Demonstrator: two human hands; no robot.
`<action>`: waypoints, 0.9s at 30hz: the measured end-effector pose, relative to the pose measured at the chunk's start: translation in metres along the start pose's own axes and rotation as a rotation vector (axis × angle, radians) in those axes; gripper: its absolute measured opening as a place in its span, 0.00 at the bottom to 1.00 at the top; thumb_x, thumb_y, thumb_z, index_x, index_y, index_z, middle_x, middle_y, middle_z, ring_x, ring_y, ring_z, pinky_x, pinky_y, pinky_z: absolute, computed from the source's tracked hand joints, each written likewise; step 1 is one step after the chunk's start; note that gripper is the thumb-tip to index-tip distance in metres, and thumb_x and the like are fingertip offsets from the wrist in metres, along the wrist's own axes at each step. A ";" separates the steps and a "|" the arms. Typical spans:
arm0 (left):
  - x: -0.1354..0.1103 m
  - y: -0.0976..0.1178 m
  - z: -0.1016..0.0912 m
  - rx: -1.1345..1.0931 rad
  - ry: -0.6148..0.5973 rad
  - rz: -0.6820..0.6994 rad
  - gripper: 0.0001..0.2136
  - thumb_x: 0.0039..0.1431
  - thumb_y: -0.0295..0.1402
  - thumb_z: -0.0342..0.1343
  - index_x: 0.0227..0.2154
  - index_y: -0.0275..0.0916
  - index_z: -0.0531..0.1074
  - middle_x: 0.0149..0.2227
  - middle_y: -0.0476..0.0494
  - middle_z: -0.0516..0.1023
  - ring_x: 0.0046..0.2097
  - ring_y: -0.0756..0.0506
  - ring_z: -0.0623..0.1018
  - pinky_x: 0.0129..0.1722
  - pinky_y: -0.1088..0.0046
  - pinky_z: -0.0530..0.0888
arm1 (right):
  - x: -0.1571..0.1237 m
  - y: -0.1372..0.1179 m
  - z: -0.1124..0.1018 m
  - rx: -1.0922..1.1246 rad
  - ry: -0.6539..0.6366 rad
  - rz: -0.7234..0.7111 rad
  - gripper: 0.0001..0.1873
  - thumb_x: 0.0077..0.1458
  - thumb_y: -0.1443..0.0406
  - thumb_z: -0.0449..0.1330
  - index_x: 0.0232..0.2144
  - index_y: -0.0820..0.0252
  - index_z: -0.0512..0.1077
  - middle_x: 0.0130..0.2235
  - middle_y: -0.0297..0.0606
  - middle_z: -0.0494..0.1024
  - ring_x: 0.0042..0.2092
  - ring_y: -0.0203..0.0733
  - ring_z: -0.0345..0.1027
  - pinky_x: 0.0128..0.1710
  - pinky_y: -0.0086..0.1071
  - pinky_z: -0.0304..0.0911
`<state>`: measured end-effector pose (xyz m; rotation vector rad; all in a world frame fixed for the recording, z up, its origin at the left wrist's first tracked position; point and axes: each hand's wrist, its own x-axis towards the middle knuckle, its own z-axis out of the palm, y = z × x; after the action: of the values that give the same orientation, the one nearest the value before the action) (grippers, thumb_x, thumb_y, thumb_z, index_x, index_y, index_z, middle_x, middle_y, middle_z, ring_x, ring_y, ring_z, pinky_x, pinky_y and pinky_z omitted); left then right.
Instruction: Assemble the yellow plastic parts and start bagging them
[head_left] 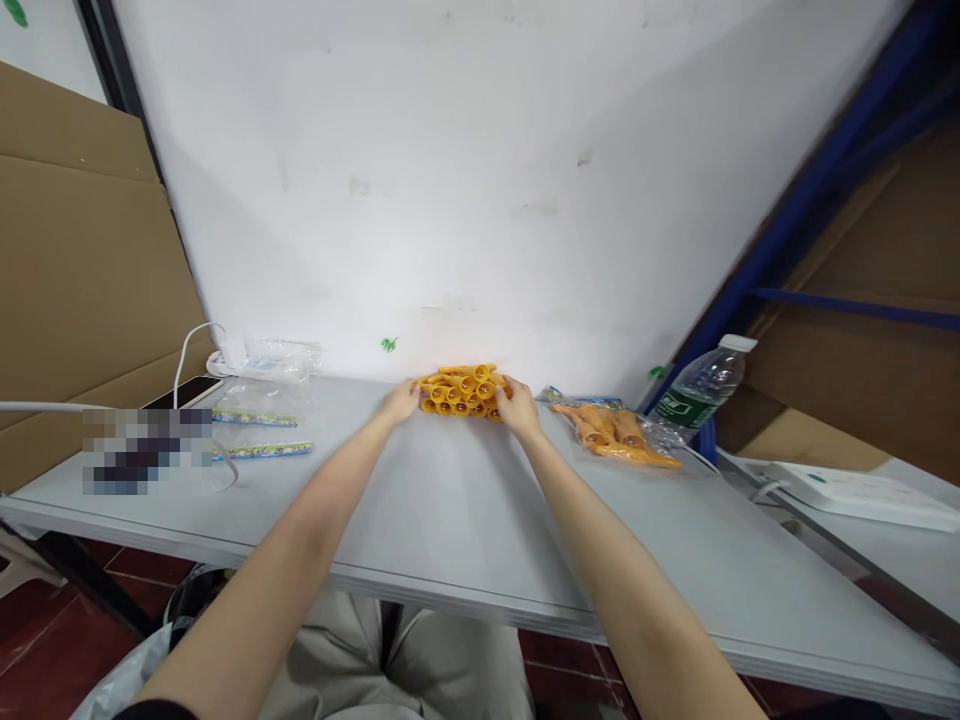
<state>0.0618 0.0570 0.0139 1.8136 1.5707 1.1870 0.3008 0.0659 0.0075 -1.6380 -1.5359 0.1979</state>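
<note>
A stack of yellow-orange plastic toy horns [461, 393] lies at the back of the table against the wall, several round bell mouths facing me. My left hand [402, 402] grips the left end of the stack, its fingertips partly hidden behind the horns. At the opposite end my right hand [519, 409] presses in on the stack, thumb to the front and fingers round the side. To the right rests a clear bag of orange toy horns [611, 430] with a coloured header strip.
Flat clear bags with printed strips [262, 450] lie on the left of the grey table [457, 510], near a phone [184, 392] and white cables. A water bottle [701, 390] leans at right, beside a blue frame [757, 250]. Cardboard [75, 270] stands at left.
</note>
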 end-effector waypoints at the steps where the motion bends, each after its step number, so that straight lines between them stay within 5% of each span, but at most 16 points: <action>1: -0.001 -0.004 -0.015 0.161 0.030 -0.074 0.13 0.60 0.31 0.51 0.45 0.36 0.73 0.48 0.31 0.76 0.54 0.35 0.74 0.56 0.53 0.65 | -0.001 -0.003 -0.001 -0.019 0.026 -0.014 0.24 0.58 0.61 0.50 0.55 0.62 0.67 0.57 0.53 0.68 0.59 0.55 0.60 0.59 0.49 0.54; 4: -0.005 -0.018 -0.064 0.518 0.223 -0.176 0.21 0.57 0.26 0.50 0.54 0.34 0.67 0.58 0.26 0.67 0.63 0.33 0.63 0.60 0.48 0.58 | -0.005 -0.018 -0.002 -0.095 0.122 -0.098 0.25 0.58 0.62 0.49 0.57 0.62 0.64 0.60 0.53 0.65 0.61 0.56 0.57 0.59 0.55 0.51; 7: -0.012 -0.037 -0.103 0.726 0.279 -0.441 0.34 0.54 0.27 0.53 0.64 0.33 0.51 0.68 0.26 0.44 0.69 0.30 0.45 0.62 0.41 0.52 | -0.014 -0.045 0.001 -0.189 0.168 -0.248 0.25 0.59 0.63 0.48 0.58 0.63 0.62 0.61 0.54 0.63 0.63 0.55 0.53 0.60 0.59 0.46; 10: -0.019 -0.056 -0.121 0.767 0.218 -0.643 0.41 0.54 0.31 0.55 0.67 0.33 0.40 0.69 0.25 0.35 0.69 0.29 0.38 0.60 0.37 0.53 | -0.025 -0.074 0.012 -0.284 0.115 -0.426 0.23 0.61 0.63 0.47 0.57 0.61 0.63 0.61 0.52 0.64 0.62 0.54 0.53 0.60 0.59 0.44; 14: -0.024 -0.071 -0.125 0.737 0.169 -0.751 0.39 0.57 0.30 0.50 0.68 0.37 0.37 0.69 0.24 0.37 0.69 0.31 0.44 0.59 0.38 0.56 | -0.040 -0.100 0.036 -0.444 -0.069 -0.552 0.19 0.61 0.63 0.49 0.51 0.61 0.69 0.56 0.52 0.70 0.60 0.55 0.55 0.61 0.62 0.39; 20: -0.028 -0.066 -0.127 0.750 0.162 -0.654 0.31 0.60 0.23 0.38 0.67 0.31 0.45 0.67 0.23 0.47 0.68 0.32 0.51 0.59 0.39 0.56 | -0.045 -0.102 0.058 -0.653 -0.188 -0.479 0.18 0.59 0.67 0.51 0.50 0.65 0.70 0.49 0.53 0.74 0.55 0.54 0.61 0.61 0.63 0.30; 27: -0.035 -0.028 -0.127 0.928 0.199 -0.186 0.30 0.59 0.19 0.30 0.65 0.26 0.51 0.66 0.24 0.53 0.67 0.33 0.55 0.61 0.36 0.46 | -0.044 -0.102 0.051 -0.587 -0.182 -0.511 0.16 0.59 0.68 0.51 0.49 0.64 0.70 0.49 0.54 0.74 0.52 0.55 0.62 0.54 0.54 0.48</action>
<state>-0.0589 0.0061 0.0471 2.0046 2.6281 0.5722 0.1832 0.0383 0.0247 -1.6086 -2.2428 -0.4291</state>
